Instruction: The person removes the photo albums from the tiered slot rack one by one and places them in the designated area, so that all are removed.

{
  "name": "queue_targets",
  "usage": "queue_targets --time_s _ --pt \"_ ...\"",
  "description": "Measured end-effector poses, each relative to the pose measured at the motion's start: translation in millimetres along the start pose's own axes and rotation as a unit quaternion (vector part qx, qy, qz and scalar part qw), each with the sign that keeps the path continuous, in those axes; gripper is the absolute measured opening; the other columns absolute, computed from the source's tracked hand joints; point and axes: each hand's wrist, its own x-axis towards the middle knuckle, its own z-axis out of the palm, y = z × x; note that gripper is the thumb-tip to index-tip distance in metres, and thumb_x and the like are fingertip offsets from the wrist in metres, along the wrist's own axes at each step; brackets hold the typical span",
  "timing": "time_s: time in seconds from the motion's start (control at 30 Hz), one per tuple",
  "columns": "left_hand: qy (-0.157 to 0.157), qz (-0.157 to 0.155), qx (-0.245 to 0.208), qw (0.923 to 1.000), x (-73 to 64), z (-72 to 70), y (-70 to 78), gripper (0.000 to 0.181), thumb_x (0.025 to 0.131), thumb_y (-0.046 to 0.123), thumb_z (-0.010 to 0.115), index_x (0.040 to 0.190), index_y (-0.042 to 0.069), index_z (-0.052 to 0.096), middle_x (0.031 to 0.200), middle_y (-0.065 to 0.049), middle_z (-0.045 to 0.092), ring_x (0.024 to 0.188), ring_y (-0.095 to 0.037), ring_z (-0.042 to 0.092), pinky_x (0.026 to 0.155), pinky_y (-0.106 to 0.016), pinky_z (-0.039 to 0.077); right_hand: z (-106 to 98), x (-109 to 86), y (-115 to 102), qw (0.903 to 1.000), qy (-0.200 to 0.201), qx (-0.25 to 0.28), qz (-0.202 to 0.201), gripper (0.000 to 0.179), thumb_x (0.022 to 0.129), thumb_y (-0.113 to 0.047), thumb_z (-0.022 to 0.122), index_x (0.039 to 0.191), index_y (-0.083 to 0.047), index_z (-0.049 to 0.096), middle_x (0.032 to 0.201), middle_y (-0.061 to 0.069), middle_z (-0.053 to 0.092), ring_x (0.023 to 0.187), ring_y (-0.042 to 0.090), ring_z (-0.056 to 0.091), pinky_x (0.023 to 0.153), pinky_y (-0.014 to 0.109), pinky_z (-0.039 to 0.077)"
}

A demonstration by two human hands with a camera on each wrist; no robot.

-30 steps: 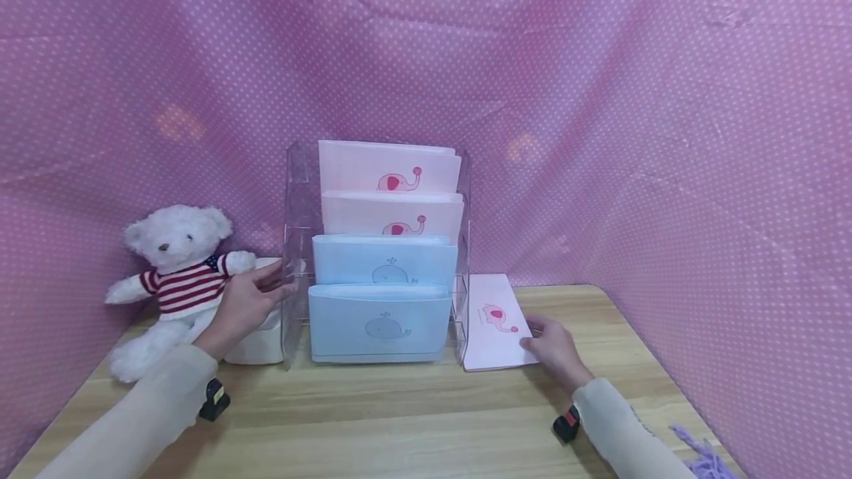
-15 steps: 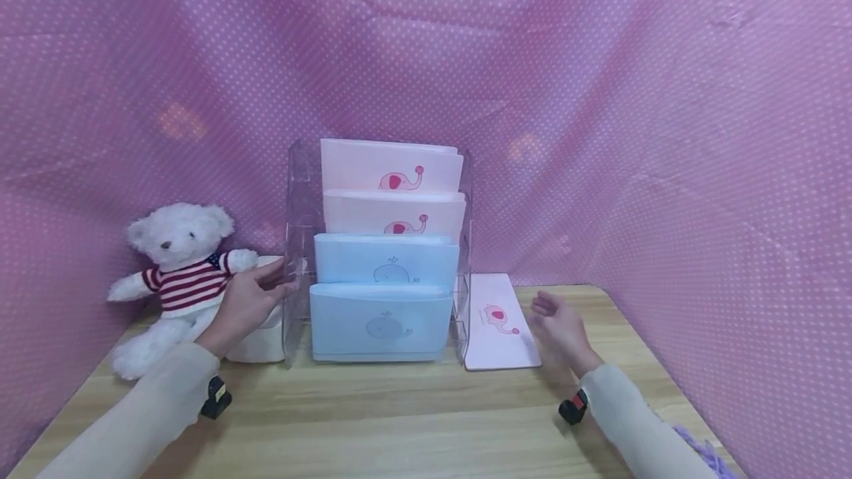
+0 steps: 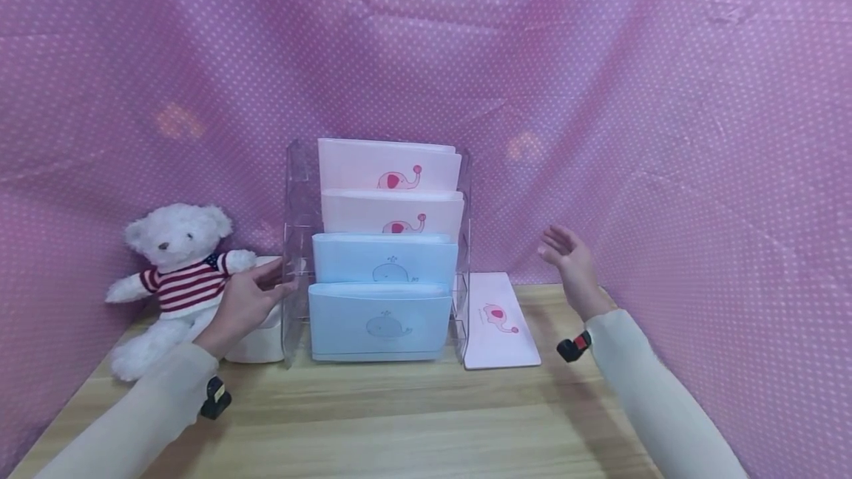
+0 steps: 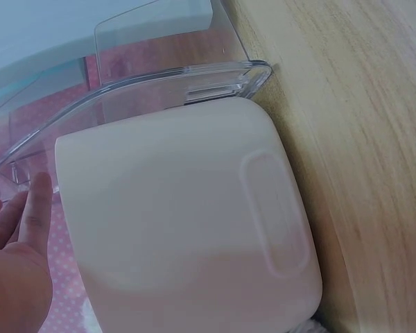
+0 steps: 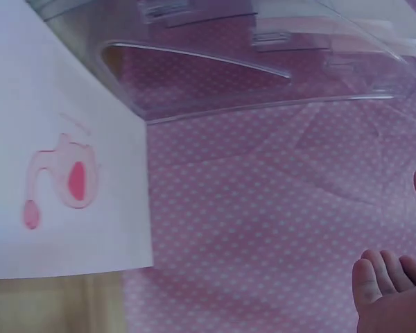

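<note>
A clear plastic rack stands upright with several tiers. Two pink elephant-print booklets fill its upper tiers, and two blue whale-print booklets its lower ones. At the rack's left side panel my left hand holds the edge; in the left wrist view, fingers lie by the panel with a fingertip showing across its rim. Flat on the table beside the rack's right side lies another pink booklet, also seen in the right wrist view. My right hand hovers above and right of it, holding nothing, fingers loosely bent.
A white teddy bear in a striped sweater sits at the left. Between bear and rack stands a white rounded container, partly behind my left hand. Pink dotted cloth hangs behind the wooden table.
My right hand has let go of the pink booklet's right edge and risen up and away from it. The booklet now lies flat. My left hand has stayed at the rack.
</note>
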Motion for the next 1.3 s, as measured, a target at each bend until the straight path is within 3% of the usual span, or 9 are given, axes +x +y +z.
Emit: queue_targets --time_s 0.2,0.33,0.63,0.87,1.3 --pt "0.002 0.005 0.007 1.0 -0.1 -0.7 -0.7 0.062 0.096 0.024 0.072 0.149 0.003 0.047 0.136 -0.023 0.064 0.12 -0.042 0.067 0.1 -0.054 0.056 6.1 15.6 -25.6 0.9994 -0.009 0.012 -0.031 0.066 0.098 -0.002 0.06 0.157 -0.002 0.029 0.162 0.021 0.036 0.151 0.034 0.038 0.116 0.024 0.045" --pt "-0.003 -0.002 0.011 0.9999 -0.2 -0.3 -1.1 0.062 0.096 0.026 0.072 0.149 0.005 0.047 0.137 -0.022 0.063 0.12 -0.042 0.066 0.101 -0.055 0.055 12.2 24.6 -42.5 0.9977 -0.011 0.031 -0.06 0.066 0.096 0.001 0.06 0.156 0.0 0.031 0.162 0.022 0.037 0.15 0.036 0.038 0.112 0.021 0.048" --pt "0.0 -0.01 0.013 0.9999 0.0 1.8 -0.7 0.061 0.095 0.025 0.072 0.148 0.006 0.049 0.137 -0.021 0.063 0.121 -0.041 0.067 0.1 -0.054 0.056 26.9 42.0 -81.7 0.9928 -0.037 0.037 -0.108 0.071 0.094 0.001 0.065 0.157 -0.002 0.03 0.163 0.02 0.034 0.153 0.032 0.036 0.117 0.026 0.045" --pt "0.004 0.005 0.012 0.9999 1.5 1.7 -1.7 0.06 0.094 0.023 0.073 0.147 0.004 0.051 0.136 -0.021 0.063 0.12 -0.041 0.067 0.099 -0.054 0.056 38.2 51.2 -105.0 0.9864 -0.065 0.052 -0.142 0.072 0.093 0.004 0.063 0.157 -0.001 0.029 0.163 0.021 0.035 0.153 0.033 0.035 0.127 0.04 0.033" --pt "0.004 0.005 0.012 0.9999 1.9 1.5 -3.8 0.061 0.094 0.024 0.073 0.147 0.004 0.05 0.136 -0.021 0.064 0.119 -0.041 0.067 0.1 -0.054 0.056 72.0 61.1 -137.5 0.9834 -0.088 0.036 -0.154 0.075 0.091 0.003 0.067 0.156 -0.004 0.032 0.163 0.015 0.037 0.151 0.028 0.038 0.124 0.041 0.039"
